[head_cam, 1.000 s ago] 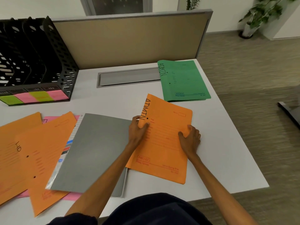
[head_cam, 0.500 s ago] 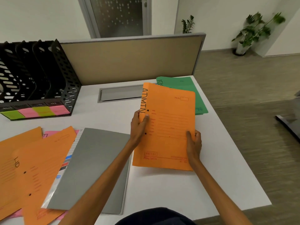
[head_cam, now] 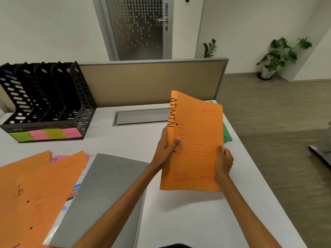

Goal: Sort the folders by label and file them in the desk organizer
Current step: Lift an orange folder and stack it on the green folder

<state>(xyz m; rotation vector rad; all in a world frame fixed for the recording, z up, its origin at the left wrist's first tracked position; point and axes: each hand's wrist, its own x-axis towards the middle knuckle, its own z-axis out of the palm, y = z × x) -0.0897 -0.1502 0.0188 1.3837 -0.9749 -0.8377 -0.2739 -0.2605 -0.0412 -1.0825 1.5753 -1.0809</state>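
Orange folder [head_cam: 195,140] upright, long axis vertical, pinched by left hand [head_cam: 165,151] and right hand [head_cam: 223,161]; organizer [head_cam: 46,99] far left, nearer left hand.

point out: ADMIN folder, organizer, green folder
ADMIN folder [head_cam: 195,140]: head view, middle of its orange front cover.
Organizer [head_cam: 78,97]: head view, perforated right side wall.
Green folder [head_cam: 227,136]: head view, strip showing past the orange folder's right edge.
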